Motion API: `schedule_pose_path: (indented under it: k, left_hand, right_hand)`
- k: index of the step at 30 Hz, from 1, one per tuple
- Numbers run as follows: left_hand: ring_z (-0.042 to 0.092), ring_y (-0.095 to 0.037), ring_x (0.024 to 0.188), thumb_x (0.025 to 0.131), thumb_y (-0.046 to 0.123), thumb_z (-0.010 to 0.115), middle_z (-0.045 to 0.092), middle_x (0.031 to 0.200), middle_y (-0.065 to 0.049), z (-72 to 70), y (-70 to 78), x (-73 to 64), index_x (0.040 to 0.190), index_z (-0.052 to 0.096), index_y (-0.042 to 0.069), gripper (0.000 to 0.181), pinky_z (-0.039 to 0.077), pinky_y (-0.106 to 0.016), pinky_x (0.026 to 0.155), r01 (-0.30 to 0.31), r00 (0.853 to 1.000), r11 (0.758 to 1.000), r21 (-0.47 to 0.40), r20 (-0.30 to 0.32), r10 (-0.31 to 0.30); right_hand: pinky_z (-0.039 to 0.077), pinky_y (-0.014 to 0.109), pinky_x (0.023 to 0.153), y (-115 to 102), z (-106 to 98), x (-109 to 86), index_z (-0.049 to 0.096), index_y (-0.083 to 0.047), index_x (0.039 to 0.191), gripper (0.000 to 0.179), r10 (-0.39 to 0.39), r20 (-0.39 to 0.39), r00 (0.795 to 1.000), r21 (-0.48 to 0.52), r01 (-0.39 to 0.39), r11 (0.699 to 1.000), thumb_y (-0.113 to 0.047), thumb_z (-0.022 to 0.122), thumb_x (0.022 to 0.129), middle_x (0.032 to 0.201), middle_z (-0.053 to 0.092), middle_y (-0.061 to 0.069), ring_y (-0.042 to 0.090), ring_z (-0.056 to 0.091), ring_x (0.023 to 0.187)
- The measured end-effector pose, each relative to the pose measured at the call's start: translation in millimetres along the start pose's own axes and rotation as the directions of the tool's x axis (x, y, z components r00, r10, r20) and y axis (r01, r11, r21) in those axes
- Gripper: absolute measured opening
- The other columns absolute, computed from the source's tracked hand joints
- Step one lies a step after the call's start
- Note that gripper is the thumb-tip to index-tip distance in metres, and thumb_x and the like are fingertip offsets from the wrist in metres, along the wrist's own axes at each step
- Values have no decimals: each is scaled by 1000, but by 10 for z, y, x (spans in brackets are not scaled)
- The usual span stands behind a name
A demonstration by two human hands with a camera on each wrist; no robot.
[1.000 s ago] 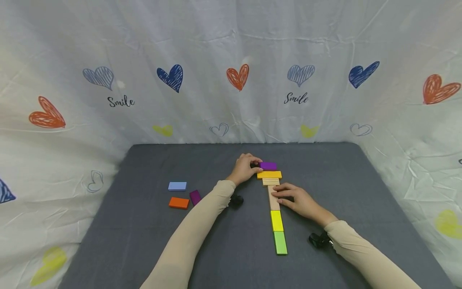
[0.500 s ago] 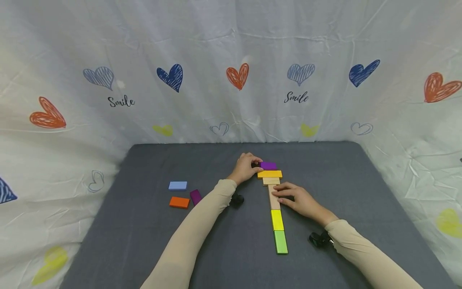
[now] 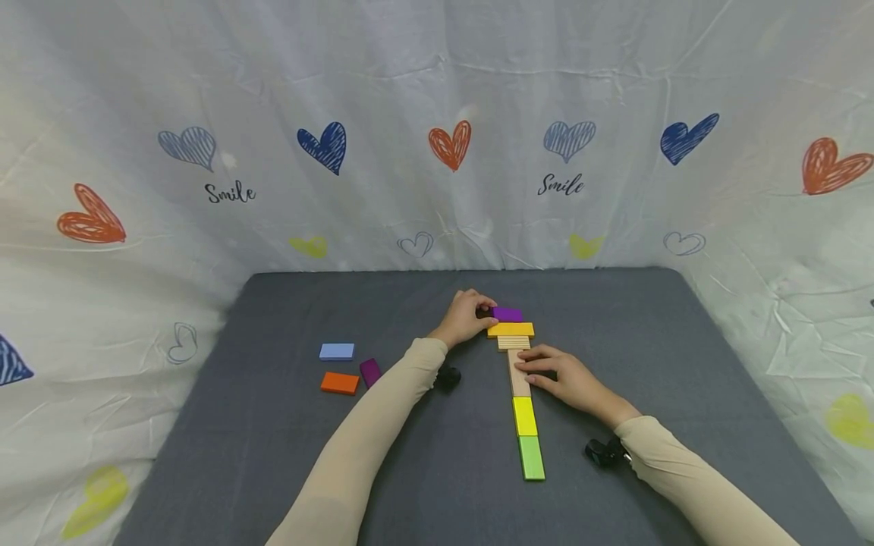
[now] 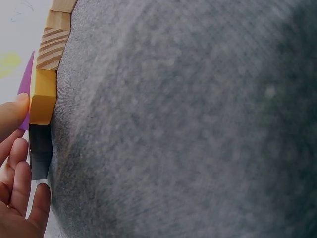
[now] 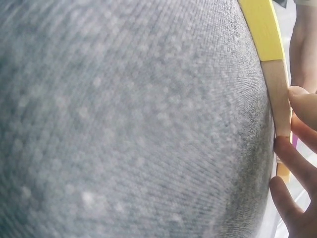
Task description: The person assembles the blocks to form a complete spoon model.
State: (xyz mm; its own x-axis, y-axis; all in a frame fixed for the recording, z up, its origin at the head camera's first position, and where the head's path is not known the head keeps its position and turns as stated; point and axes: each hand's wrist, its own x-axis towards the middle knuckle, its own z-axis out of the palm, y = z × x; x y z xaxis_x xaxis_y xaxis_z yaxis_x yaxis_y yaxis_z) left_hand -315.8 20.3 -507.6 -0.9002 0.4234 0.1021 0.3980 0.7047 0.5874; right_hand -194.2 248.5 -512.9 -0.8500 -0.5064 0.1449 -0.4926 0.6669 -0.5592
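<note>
In the head view, a line of flat blocks runs toward the camera: purple block (image 3: 507,314), orange-yellow block (image 3: 510,329), striped wooden piece (image 3: 514,343), plain wooden block (image 3: 517,384), yellow block (image 3: 525,416) and green block (image 3: 532,458). My left hand (image 3: 460,318) pinches the left end of the purple block between thumb and forefinger. A black block (image 4: 41,151) lies by those fingers, beside the orange-yellow block; in the left wrist view the purple block slants behind it. My right hand (image 3: 567,381) rests its extended fingertips on the plain wooden block.
Left of the line lie a light blue block (image 3: 337,352), an orange block (image 3: 339,383) and a dark purple block (image 3: 369,371) partly behind the left sleeve (image 3: 382,425). Dark grey cloth covers the table (image 3: 437,485). A white curtain (image 3: 382,197) with printed hearts hangs behind.
</note>
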Motion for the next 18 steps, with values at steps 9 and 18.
schedule_pose_path:
  k: [9,18]
  left_hand:
    - [49,-21,102,92,29,71,62,109,-6,-5,6,3,120,70,14,31,43,-33,91,7,1000,1000,-7,15,-7]
    - [48,-21,102,93,29,70,61,110,-6,-2,-1,6,121,69,14,32,41,-33,90,10,1000,1000,2,27,-11]
  right_hand:
    - [47,50,103,-15,-3,-13,71,-17,124,32,-2,-3,1000,-4,2,1000,-18,70,92,132,64,2,27,59,124]
    - [47,50,103,-15,-4,-20,71,-16,124,32,-9,-8,1000,-1,9,1000,-18,69,92,132,64,3,28,59,124]
